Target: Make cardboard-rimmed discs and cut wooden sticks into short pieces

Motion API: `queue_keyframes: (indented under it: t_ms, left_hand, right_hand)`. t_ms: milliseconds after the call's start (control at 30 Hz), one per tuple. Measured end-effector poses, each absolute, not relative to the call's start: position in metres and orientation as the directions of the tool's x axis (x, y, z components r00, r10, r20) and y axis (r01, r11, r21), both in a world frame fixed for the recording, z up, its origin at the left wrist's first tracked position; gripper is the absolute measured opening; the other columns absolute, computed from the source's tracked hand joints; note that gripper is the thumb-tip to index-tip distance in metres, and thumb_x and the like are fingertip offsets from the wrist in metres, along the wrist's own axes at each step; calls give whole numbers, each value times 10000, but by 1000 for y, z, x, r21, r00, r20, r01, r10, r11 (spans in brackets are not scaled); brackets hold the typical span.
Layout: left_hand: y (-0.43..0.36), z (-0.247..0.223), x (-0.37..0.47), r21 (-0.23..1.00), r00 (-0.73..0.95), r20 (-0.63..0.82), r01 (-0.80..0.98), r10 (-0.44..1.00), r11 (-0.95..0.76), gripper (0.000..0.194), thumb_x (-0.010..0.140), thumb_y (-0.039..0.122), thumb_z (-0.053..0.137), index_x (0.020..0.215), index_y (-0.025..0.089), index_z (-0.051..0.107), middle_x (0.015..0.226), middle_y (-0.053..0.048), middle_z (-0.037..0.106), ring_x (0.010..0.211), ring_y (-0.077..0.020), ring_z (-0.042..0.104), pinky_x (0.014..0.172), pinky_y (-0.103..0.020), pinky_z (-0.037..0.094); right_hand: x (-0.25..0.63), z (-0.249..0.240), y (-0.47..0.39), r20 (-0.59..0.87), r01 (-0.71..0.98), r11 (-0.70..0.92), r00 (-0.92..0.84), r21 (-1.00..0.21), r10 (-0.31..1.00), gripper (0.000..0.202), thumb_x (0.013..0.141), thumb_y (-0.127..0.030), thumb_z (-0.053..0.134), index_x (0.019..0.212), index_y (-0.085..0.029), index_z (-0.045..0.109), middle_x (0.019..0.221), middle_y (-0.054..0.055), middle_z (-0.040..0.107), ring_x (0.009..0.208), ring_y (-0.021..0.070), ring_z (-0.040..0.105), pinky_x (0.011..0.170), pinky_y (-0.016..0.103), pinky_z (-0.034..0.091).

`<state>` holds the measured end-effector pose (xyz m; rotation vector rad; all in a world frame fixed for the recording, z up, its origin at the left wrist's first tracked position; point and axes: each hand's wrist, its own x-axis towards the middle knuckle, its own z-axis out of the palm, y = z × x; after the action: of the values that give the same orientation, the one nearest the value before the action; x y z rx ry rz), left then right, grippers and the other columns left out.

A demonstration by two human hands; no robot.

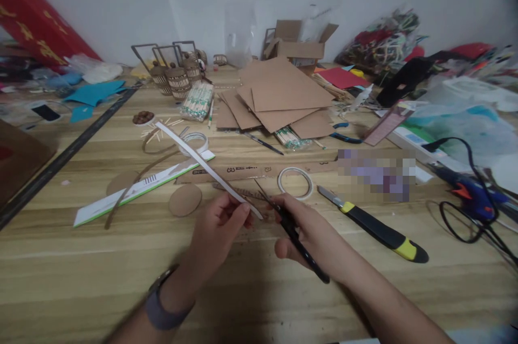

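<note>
Between thumb and fingers my left hand (pixel 222 225) pinches a long narrow strip (pixel 202 163), white on its upper face, close to its near end. The strip slants up and away to the left. My right hand (pixel 309 231) is closed around a pair of black-handled scissors (pixel 292 228), whose blades point up and left, just beside the strip's near end. Whether the blades touch the strip I cannot tell. A cardboard disc (pixel 185 200) lies left of my left hand. Beyond my right hand is a roll of tape (pixel 295 182).
A utility knife (pixel 376 231) with its blade out lies at the right, near a blue glue gun (pixel 469 193) and its cord. Cardboard sheets (pixel 287 90) are stacked at the back. Small lidded buckets (pixel 178 81) stand at the back left, near a bundle of wrapped sticks (pixel 197 100).
</note>
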<state>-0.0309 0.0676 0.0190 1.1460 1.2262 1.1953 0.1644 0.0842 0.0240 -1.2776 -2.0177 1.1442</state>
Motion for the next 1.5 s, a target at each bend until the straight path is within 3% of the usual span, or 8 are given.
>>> queue_keyframes:
  t_ms: [133,400,700,900,1267,1500]
  left_hand:
    - [68,18,-32,999,-18,-30,-33,999,30,170,799,347,663,794,177,657,666,-1,670,606,-145,625,591,-247,524]
    - [70,16,-29,991,-1,-94,-98,996,93,192,779,368,703,759,187,645,687,-1,687,612,-156,652,588,-262,554]
    - [68,9,-28,976,14,-145,-164,989,145,244,777,417,728,763,187,649,700,-14,717,629,-171,682,597,-277,578]
    - [66,7,-27,967,-3,-182,-184,983,178,224,779,389,729,779,173,668,702,-18,727,635,-166,689,600,-265,577]
    - [65,10,-26,954,6,-195,-230,981,191,246,740,397,759,757,177,651,672,-5,709,614,-157,673,589,-262,572]
    - [66,12,-27,943,45,-212,-252,976,216,252,732,399,767,740,172,659,636,3,695,589,-141,656,581,-245,560]
  right_hand:
    - [160,32,80,-4,550,320,-508,-772,862,561,657,-507,856,1070,-221,607,926,51,645,835,248,598,693,313,419]
    - [157,23,80,-38,652,365,-518,-664,854,630,639,-623,835,1058,-198,630,913,84,643,799,271,605,646,318,413]
    - [153,15,78,60,686,463,-524,-561,850,506,742,-679,714,912,-209,629,734,35,598,603,200,554,524,274,349]
    - [153,10,73,168,699,519,-509,-492,844,455,758,-632,736,888,-207,636,708,7,604,592,188,592,504,256,339]
    - [153,5,72,217,702,547,-508,-456,833,424,768,-592,748,847,-193,629,643,-11,602,531,159,568,486,248,349]
    - [154,1,72,276,638,562,-497,-526,823,418,812,-609,695,830,-198,622,617,-17,595,503,136,531,479,230,342]
